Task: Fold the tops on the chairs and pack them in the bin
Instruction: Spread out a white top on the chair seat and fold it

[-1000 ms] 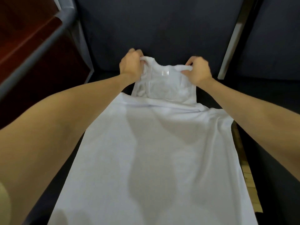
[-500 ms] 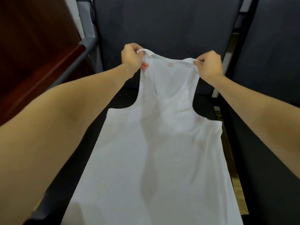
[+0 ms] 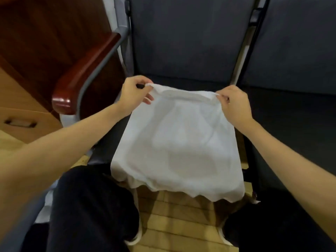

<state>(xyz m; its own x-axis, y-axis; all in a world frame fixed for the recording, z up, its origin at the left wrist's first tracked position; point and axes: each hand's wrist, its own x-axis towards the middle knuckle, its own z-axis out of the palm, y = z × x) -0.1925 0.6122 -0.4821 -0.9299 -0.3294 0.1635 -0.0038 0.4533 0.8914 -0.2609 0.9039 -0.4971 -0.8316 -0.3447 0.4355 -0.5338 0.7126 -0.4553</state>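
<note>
A white sleeveless top [image 3: 178, 142] lies folded over on the dark chair seat [image 3: 283, 113], its lower edge hanging past the seat's front. My left hand [image 3: 133, 92] pinches the top's far left corner. My right hand [image 3: 233, 104] pinches the far right corner. Both hands hold the far edge a little above the seat. The shape of the straps shows faintly through the upper layer.
A chair backrest [image 3: 185, 37] rises behind the seat, with a second chair [image 3: 298, 42] to the right. A red-brown wooden armrest [image 3: 81, 75] stands at the left. A cardboard box [image 3: 21, 122] with a handle slot sits at far left. My dark-trousered legs [image 3: 87, 206] and wooden floor [image 3: 174, 222] are below.
Both hands lifted the top by its shoulder straps, then brought it down toward me. The top is now doubled over and shorter on the seat, and the view has tilted downward.
</note>
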